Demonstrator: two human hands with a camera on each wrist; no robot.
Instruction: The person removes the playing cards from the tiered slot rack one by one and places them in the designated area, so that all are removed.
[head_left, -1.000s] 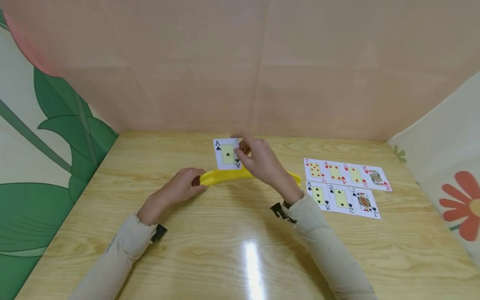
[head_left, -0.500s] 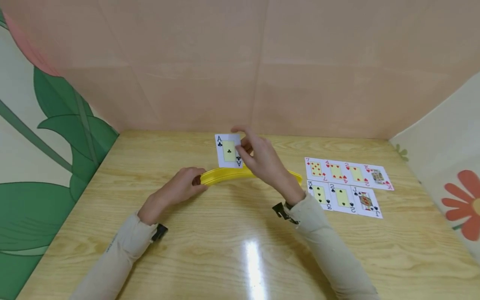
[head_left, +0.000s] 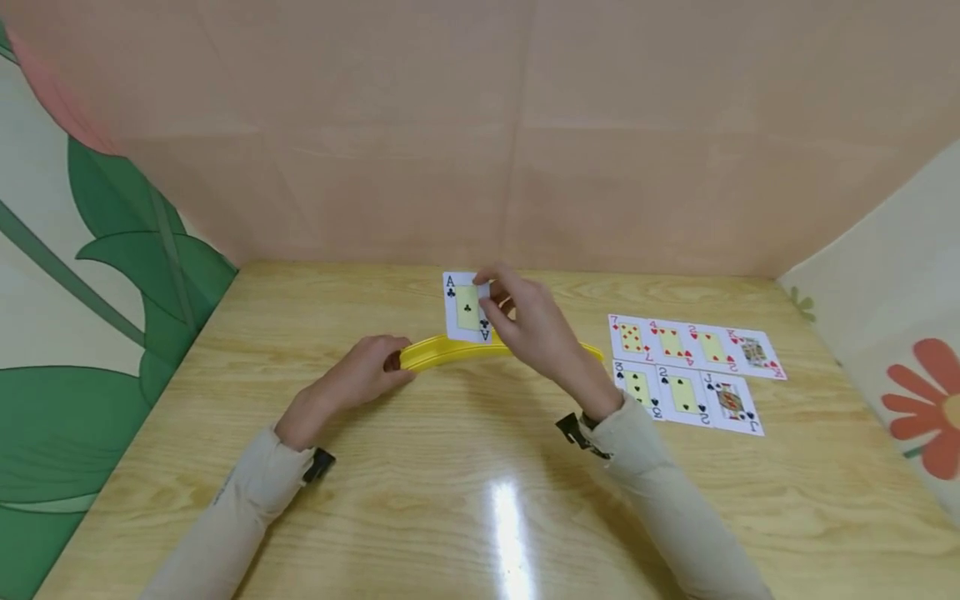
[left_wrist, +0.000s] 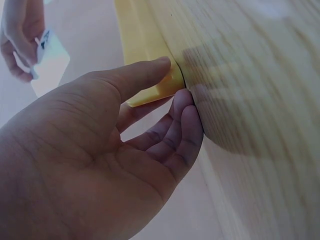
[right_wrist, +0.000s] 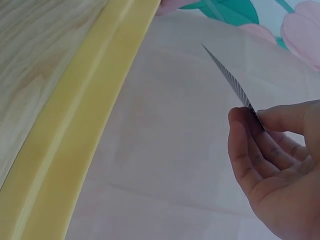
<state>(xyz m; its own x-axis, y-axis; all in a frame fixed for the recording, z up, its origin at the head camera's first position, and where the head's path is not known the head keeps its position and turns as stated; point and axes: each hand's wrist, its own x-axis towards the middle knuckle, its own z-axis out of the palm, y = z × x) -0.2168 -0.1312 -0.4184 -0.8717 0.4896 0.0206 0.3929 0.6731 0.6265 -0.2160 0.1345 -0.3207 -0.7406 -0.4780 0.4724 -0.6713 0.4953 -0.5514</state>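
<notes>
My right hand [head_left: 528, 321] pinches the ace of clubs [head_left: 467, 308] by its right edge, face toward me. In the right wrist view the playing card [right_wrist: 232, 82] shows nearly edge-on between thumb and fingers, apart from the yellow card holder [right_wrist: 85, 100]. That curved, grooved holder [head_left: 450, 350] stands on the table below the card in the head view. At its left end my left hand [head_left: 362, 371] grips it, the thumb on one face and fingers curled behind, as the left wrist view shows around the holder's end [left_wrist: 155, 92].
Two rows of face-up cards lie at the right of the wooden table [head_left: 420, 500]. The upper row has red cards, among them the four of hearts [head_left: 672, 343]; the lower has spades, among them the jack [head_left: 731, 402]. A covered wall [head_left: 375, 167] rises behind.
The ace of clubs has shifted slightly right with my right hand, rising a little and then dipping again. My left hand and the yellow holder stay in place.
</notes>
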